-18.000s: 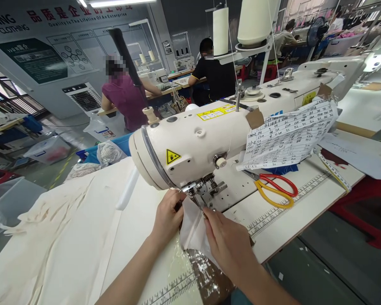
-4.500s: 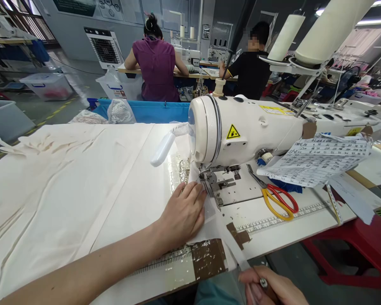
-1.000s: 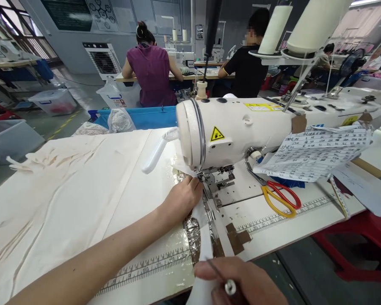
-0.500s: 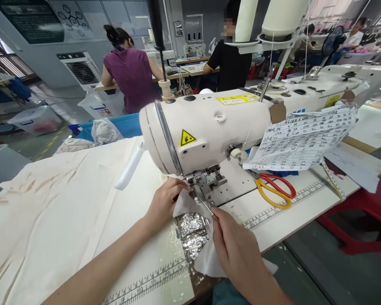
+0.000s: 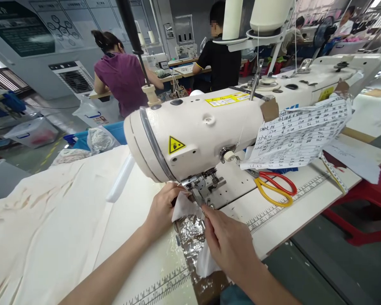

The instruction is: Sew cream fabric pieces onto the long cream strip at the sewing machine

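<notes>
At the sewing machine (image 5: 197,127), my left hand (image 5: 161,207) is closed on a small piece of white fabric (image 5: 182,206) beside the needle area. My right hand (image 5: 228,241) grips slim metal tweezers (image 5: 197,197), whose tips point toward the presser foot; they are partly hidden by the fingers. More white fabric (image 5: 206,262) hangs below, next to my right hand. Shiny clear film (image 5: 190,237) covers the machine bed's near end under both hands. The exact contact between tweezers and fabric is too small to make out.
Cream fabric (image 5: 51,220) spreads over the table's left side, with a white plastic strip (image 5: 120,180) near it. Scissors (image 5: 274,188) with red and yellow handles lie right of the needle. Handwritten paper (image 5: 298,137) hangs on the machine. A red stool (image 5: 365,212) stands at right. Two people sit ahead.
The view has shifted slightly, so the machine sits further left. My right hand has moved a little up and left, closer to the presser foot, with the tweezers. My left hand keeps its hold.
</notes>
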The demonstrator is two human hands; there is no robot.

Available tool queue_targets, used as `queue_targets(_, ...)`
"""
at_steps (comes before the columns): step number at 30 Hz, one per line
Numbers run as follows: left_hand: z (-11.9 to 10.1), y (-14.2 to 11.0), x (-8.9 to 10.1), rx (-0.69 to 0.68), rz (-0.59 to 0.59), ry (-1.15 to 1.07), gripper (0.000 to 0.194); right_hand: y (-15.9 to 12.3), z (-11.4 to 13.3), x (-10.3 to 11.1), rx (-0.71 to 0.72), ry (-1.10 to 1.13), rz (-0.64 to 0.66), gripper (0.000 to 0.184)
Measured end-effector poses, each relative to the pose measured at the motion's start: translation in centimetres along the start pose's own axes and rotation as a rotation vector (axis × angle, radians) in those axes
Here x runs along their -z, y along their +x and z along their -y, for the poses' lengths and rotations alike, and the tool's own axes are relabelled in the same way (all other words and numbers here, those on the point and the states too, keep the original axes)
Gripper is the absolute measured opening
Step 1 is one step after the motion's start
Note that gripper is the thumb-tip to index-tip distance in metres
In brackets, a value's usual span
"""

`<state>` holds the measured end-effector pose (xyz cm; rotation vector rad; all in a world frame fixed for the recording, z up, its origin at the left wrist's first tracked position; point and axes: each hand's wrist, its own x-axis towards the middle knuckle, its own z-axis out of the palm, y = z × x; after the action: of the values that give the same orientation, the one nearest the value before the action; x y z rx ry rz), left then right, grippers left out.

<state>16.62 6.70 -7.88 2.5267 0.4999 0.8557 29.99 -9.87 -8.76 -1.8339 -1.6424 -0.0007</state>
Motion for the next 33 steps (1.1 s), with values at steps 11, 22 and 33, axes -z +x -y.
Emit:
queue_targets(11,0.07,0.02,-0.01,-0.019,-0.007,-0.007,0.015,-0.1,-0.11,-0.12,0.003,0.014,0.011,0.035)
queue_targets(22,0.26,0.1,-0.47,-0.028,-0.018,0.043,0.014,0.24,-0.16,-0.35,0.045,-0.039,0.022,0.036)
queue_targets(33,0.54,-0.01,-0.61,-0.025,-0.056,0.026,0.015,0.31,-0.06,-0.32,0.008,-0.051,0.02,0.034)
